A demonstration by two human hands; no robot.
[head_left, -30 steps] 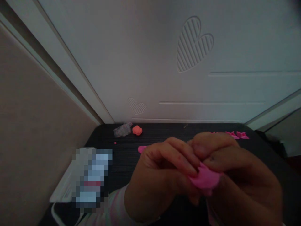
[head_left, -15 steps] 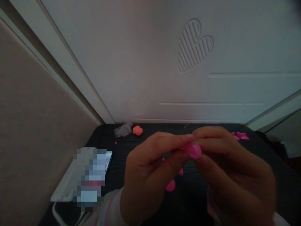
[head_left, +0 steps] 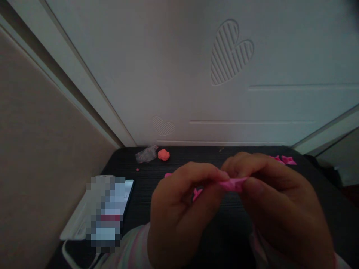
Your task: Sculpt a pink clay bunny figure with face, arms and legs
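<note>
A small piece of pink modelling clay (head_left: 233, 184) is pinched between both hands above the dark table. My left hand (head_left: 182, 213) grips its left end between thumb and fingertips. At the right end, my right hand (head_left: 283, 205) presses it with thumb and index finger. The clay looks narrow and flattened, and its ends are hidden under the fingertips. Another pink piece (head_left: 197, 194) shows through the gap in my left hand, and a bit of pink (head_left: 167, 175) peeks out behind its knuckles.
Shaped pink pieces (head_left: 288, 160) lie at the table's back right. An orange clay lump (head_left: 163, 155) and a clear plastic wrapper (head_left: 147, 154) sit at the back left. A phone (head_left: 112, 209) with a white cable lies left. Behind the table (head_left: 146, 198) stands a white panel (head_left: 168, 74).
The pink clay has gone from a rounded end standing out between the fingers to a flatter strip stretched between both hands. My right fingers have shifted their pinch onto its right end.
</note>
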